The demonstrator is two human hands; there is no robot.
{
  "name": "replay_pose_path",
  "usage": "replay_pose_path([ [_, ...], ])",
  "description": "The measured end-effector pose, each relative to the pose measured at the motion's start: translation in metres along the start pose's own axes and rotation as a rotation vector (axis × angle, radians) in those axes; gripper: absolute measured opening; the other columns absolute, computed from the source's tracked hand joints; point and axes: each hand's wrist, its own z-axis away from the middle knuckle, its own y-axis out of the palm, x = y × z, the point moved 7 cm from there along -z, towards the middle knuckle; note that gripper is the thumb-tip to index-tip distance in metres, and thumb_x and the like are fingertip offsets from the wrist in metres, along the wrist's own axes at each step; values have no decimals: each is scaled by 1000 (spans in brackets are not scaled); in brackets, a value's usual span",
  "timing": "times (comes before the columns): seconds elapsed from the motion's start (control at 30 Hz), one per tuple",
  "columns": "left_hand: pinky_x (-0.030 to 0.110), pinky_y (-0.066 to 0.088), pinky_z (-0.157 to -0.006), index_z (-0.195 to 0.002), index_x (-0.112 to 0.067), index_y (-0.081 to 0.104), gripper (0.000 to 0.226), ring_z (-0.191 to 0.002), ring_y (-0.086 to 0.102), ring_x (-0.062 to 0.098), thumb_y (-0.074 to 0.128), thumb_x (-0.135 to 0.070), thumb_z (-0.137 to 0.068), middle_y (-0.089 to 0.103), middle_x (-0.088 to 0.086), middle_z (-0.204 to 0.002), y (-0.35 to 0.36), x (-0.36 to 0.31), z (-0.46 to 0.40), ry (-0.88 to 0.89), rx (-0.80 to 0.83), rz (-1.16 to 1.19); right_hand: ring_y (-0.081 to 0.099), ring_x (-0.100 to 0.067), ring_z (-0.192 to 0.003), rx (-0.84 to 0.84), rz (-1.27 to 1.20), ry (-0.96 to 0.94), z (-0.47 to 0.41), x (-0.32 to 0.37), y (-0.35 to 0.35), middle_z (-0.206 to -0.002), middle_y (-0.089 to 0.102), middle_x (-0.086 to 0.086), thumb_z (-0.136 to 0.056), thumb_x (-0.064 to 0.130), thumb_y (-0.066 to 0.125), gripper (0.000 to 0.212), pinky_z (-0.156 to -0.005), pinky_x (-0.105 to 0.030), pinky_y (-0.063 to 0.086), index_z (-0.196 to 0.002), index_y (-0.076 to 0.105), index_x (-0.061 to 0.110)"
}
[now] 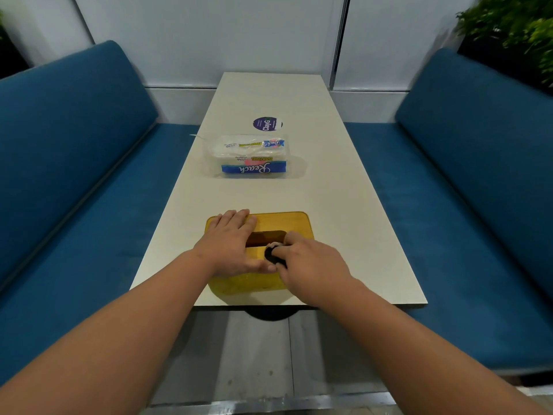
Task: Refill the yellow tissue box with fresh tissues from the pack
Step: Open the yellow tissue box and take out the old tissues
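Yellow tissue box (pixel 287 223) at table's (pixel 344 205) near edge, long side running 9 to 3. Left hand (pixel 230 244) flat on lid, fingers straight. Right hand (pixel 311 259) pinches small dark thing (pixel 271 255) at slot. Tissue pack (pixel 253 157) at 12, well apart, closer to left hand.

Tissue box (pixel 278 223) at the near end of the table (pixel 344 205). Left hand (pixel 230 244) flat on its left half, right hand (pixel 311 259) on its right, gripping a small object (pixel 271 255) beside the slot (pixel 266 237). Beyond the box, mid-table, the tissue pack (pixel 251 157); behind that, a round sticker (pixel 267 124). Benches (pixel 89 205) flanking left and right.
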Motion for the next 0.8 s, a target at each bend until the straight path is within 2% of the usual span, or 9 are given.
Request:
replay_pose_path([
  [0.07,47,0,-121,-158,-27,2,146,-152,-6,26,9,-106,-35,-5,-1,-166,0,1,0,-1,10,0,57,-21,-94,0,-2,24,2,-7,-3,-113,49,4,-101,39,38,35,-70,-32,47,-129,57,34],
  [0.17,48,-1,-121,-158,-28,1,138,-152,-6,27,22,-103,-44,-6,-2,-166,-1,0,0,-2,23,13,57,-19,-92,14,37,149,16,-41,-4,-109,48,5,-101,40,37,34,-68,-31,48,-129,56,36],
  [0.23,49,-1,-121,-157,-28,1,142,-152,-6,27,20,-105,-40,-6,-2,-166,-1,1,1,-6,23,21,58,-19,-88,-22,79,207,20,-48,-7,-108,48,5,-101,38,36,33,-66,-31,48,-126,58,35],
  [0.3,48,-1,-121,-157,-28,1,149,-152,-6,27,11,-107,-32,-5,-2,-166,0,1,-1,-8,21,14,57,-21,-91,-28,51,149,18,-29,-4,-111,48,4,-101,35,36,33,-67,-31,47,-127,57,33],
  [0.4,47,-1,-121,-157,-28,1,152,-152,-6,27,7,-108,-29,-6,-2,-166,1,1,-1,-8,20,1,56,-20,-96,-8,-25,39,18,-5,3,-118,47,4,-101,39,37,35,-70,-29,45,-133,52,35],
  [0.57,48,0,-120,-157,-29,1,151,-152,-5,27,10,-108,-29,-5,-3,-166,0,1,-1,-13,24,23,57,-19,-90,-56,23,275,19,-61,-4,-109,48,5,-101,39,37,34,-66,-29,46,-128,57,35],
  [0.7,48,0,-121,-157,-29,0,152,-152,-5,27,8,-108,-27,-6,-3,-166,1,1,-2,-17,29,14,57,-20,-94,15,8,96,6,-38,-5,-112,49,4,-101,40,39,33,-70,-32,50,-127,58,34],
  [0.8,48,1,-121,-157,-29,1,151,-152,-5,27,9,-108,-29,-5,-3,-166,0,1,-1,-12,23,14,57,-21,-98,-13,17,152,-18,-52,-9,-115,50,3,-100,40,40,35,-72,-33,50,-130,57,33],
])
